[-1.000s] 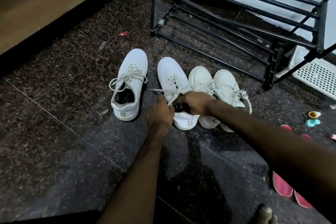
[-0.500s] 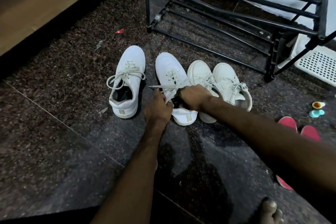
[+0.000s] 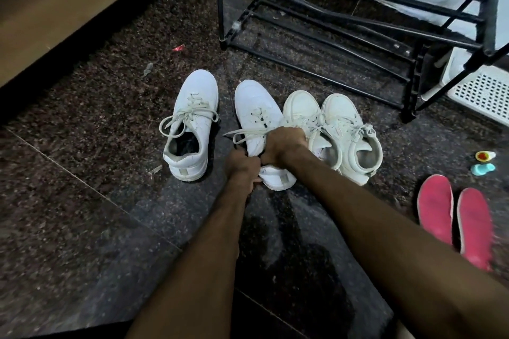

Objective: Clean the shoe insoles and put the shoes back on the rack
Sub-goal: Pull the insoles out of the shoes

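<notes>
while on floor [image 3: 110,151], white shoe [image 3: 256,107] between curled fingers [image 3: 296,133]

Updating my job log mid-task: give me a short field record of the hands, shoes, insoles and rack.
left hand: grips the held shoe near its heel
right hand: grips it at the laced opening
leftmost shoe: stands alone, untouched
cream pair: side by side, right of held shoe
pink insoles: two, out on the floor
rack: no shoes on visible bars

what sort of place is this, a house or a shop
Probably a home entryway or shoe corner: a black shoe rack stands on a speckled stone floor, with white sneakers and red insoles lying near it.
</notes>
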Tool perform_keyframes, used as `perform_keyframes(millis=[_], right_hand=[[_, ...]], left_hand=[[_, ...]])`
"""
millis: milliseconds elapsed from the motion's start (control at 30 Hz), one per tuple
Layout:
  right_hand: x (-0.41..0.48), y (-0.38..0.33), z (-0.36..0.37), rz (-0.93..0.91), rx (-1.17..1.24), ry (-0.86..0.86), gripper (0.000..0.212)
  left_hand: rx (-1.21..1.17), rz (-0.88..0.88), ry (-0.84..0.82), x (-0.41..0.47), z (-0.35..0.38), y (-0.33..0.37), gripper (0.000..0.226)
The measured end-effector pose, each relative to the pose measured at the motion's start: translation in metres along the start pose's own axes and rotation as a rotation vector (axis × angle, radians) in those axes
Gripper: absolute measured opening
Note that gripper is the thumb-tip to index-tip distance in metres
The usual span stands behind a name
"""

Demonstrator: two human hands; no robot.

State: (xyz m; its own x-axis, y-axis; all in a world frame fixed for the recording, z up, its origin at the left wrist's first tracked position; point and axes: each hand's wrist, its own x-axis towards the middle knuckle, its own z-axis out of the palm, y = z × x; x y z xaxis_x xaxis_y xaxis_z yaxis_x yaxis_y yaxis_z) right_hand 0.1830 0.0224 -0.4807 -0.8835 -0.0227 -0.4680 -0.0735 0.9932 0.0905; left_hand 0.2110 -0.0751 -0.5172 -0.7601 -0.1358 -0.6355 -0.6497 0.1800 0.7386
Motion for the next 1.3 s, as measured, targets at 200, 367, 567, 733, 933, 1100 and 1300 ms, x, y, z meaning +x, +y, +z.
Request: perform_keyframes(millis=[200, 367, 567, 733, 933, 1100, 1300], right_hand=[[0.001, -0.006, -0.004, -0.038, -0.037, -0.06, 0.039], [0.001, -0.004, -0.006, -0.095, -0.079, -0.034, 0.038], [-0.004, 0.008, -0.007, -0.114, 0.028, -0.016, 0.021], [-0.009, -0.001, -0.005, -0.057, 0.111, 0.016, 0.021], [-0.012, -0.003, -0.002, -0.011, 0.193, 0.098, 0.026], [-0.008, -0.002, -0.008, -0.068, 0.211, 0.034, 0.028], [0.002, 0.022, -0.019, -0.178, 0.201, -0.124, 0.028]], left_hand=[[-0.165, -0.107, -0.041, 0.004, -0.001, -0.011, 0.021], [-0.165, -0.086, -0.095, 0.007, -0.001, -0.014, 0.015], [-0.097, -0.006, -0.146, 0.01, -0.006, -0.014, 0.025], [-0.142, -0.002, -0.197, 0.007, -0.011, -0.015, 0.024], [-0.164, -0.006, -0.163, 0.004, -0.005, -0.011, 0.016], [-0.061, 0.009, -0.112, 0.008, -0.008, -0.01, 0.017], [0.178, 0.007, -0.091, 0.007, -0.003, -0.007, 0.029]])
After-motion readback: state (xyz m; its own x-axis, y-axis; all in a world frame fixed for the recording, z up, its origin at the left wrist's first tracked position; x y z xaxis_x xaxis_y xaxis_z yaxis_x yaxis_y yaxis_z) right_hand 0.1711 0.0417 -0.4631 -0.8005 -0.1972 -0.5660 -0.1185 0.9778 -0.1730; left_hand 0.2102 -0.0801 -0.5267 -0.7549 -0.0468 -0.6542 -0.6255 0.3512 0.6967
